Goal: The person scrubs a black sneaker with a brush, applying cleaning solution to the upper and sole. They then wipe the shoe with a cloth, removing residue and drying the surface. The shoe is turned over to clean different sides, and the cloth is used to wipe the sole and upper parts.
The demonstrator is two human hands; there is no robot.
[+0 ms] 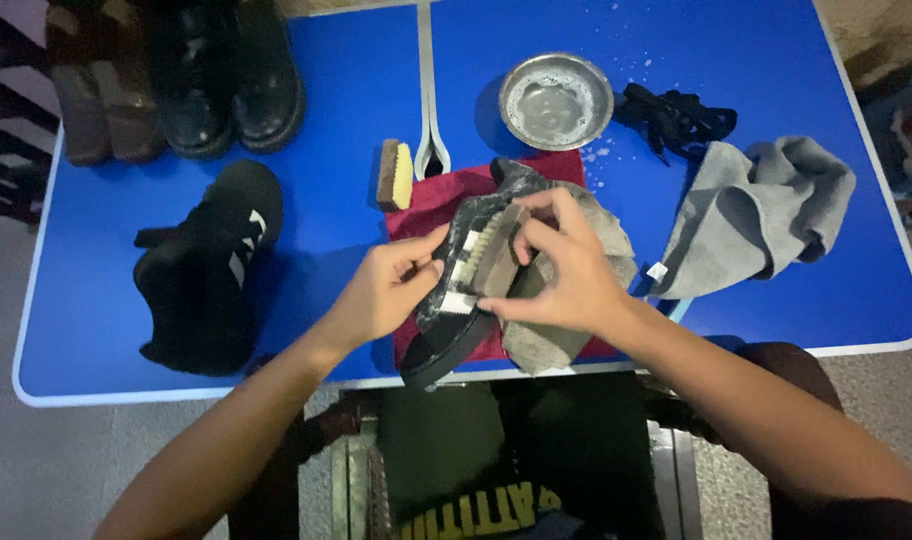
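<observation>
My left hand [386,290] grips a black sneaker [454,330] by its side, tilted on its edge over the front of the table. A wooden brush [498,258] with pale bristles is pressed against the shoe's side, and my right hand [566,270] holds it. Under the shoe lie a grey rag [606,235] and a dark red cloth [431,200].
The blue folding table [356,90] also carries the other black sneaker [211,265] at left, brown boots [101,90] and black boots [231,80] at the back left, a second brush [394,175], a metal bowl [556,100], black laces [676,118] and a grey towel [756,215].
</observation>
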